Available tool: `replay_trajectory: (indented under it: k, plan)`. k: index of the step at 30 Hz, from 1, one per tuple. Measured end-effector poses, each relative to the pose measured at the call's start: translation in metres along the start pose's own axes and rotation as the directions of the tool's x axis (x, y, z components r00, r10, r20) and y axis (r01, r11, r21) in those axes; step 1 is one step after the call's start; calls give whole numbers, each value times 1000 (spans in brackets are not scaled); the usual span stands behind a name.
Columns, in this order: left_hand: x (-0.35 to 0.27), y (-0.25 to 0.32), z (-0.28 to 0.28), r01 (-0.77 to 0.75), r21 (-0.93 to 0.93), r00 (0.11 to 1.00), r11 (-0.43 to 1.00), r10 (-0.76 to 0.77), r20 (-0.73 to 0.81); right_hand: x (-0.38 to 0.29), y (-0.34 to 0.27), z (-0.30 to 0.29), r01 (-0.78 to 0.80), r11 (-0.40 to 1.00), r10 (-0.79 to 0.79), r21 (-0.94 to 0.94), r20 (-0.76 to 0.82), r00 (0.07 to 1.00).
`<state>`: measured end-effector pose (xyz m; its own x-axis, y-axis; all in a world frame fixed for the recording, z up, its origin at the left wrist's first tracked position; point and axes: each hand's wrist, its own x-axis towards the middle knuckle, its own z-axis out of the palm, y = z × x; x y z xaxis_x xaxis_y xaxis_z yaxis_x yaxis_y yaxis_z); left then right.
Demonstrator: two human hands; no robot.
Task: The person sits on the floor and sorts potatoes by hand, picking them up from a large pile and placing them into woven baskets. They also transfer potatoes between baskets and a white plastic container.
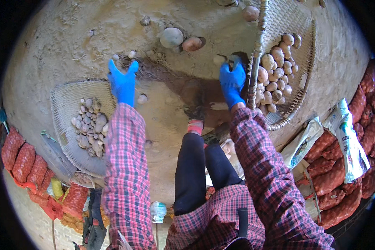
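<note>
My left hand [123, 78], in a blue glove, is spread with nothing in it, just beyond the rim of a woven basket [62, 90] that holds small potatoes [92, 125]. Two small potatoes [132, 54] lie near its fingertips on the dirt floor. My right hand [232, 76], also gloved in blue, is low over the floor beside a larger woven basket [307, 75] of potatoes [276, 75]. Its fingers are curled around something that I cannot make out. A large pale potato [172, 37] and a reddish potato [192, 44] lie on the floor between and beyond the hands.
Filled red mesh sacks [331, 178] are stacked at the right, with white printed bags [351, 143] over some. More red sacks [23, 159] line the left edge, near a bowl [81, 179]. One potato [250, 13] lies beside the right basket's far end.
</note>
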<state>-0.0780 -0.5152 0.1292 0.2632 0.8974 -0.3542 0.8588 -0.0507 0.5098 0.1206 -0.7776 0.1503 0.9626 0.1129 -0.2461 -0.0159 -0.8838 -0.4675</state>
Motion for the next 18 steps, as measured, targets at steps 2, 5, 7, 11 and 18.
replay_trajectory:
  k: [2,5,7,11,18]
  plan:
    - [26,7,-3,-23,164,1000,986,20,19,-13,10,2,-74,997,74,10,-71,995]
    - [42,13,4,-94,101,985,990,78,152,-20,25,8,-98,990,115,102,-166,979]
    - [38,14,12,-183,81,965,980,163,203,-17,32,11,-39,981,65,192,-132,989]
    - [25,15,36,-298,205,942,932,252,222,2,32,20,16,991,-18,130,12,1000]
    - [5,25,22,-210,365,959,907,119,256,15,9,24,264,961,-275,75,238,932]
